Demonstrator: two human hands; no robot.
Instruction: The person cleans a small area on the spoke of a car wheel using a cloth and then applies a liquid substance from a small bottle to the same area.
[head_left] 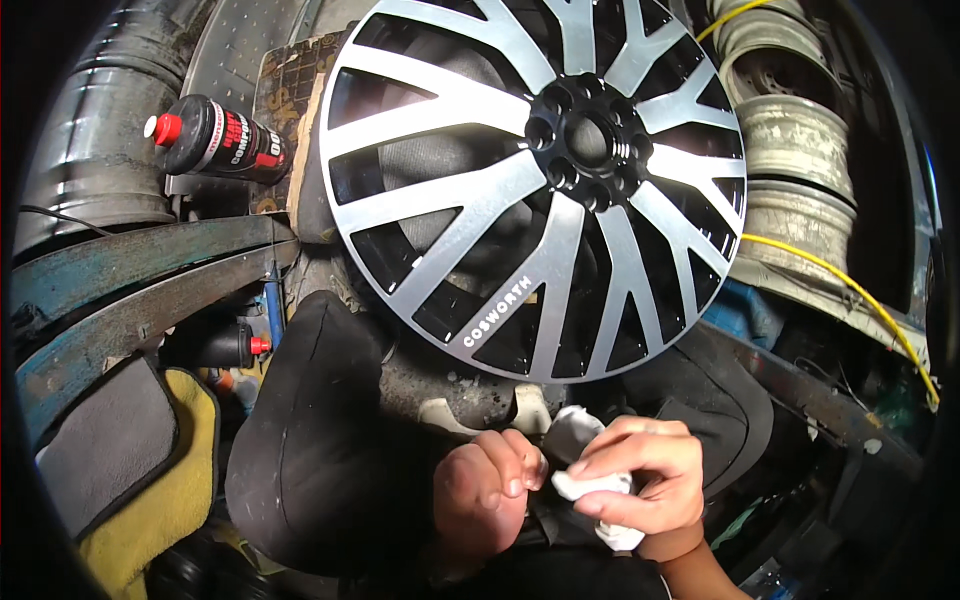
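Observation:
A large alloy wheel [626, 300] with silver split spokes, a black hub and white lettering on one spoke lies face up across the upper middle. My right hand [650, 470], low at the right of centre, grips a crumpled white cloth [590, 484] between thumb and fingers. Beside it, my left hand [482, 490] has its fingers curled toward the palm, near the cloth but apart from it; whatever they may hold is hidden. Both hands are below the wheel's lower rim.
A black bottle with red cap [225, 150] lies upper left, another [210, 345] below it. Grey [95, 445] and yellow [185, 460] cloths sit lower left. Blue rusty beams [130, 265], stacked rims [795, 135] and a yellow hose [840, 270] flank the wheel. My dark-clad leg [300, 420] shows below.

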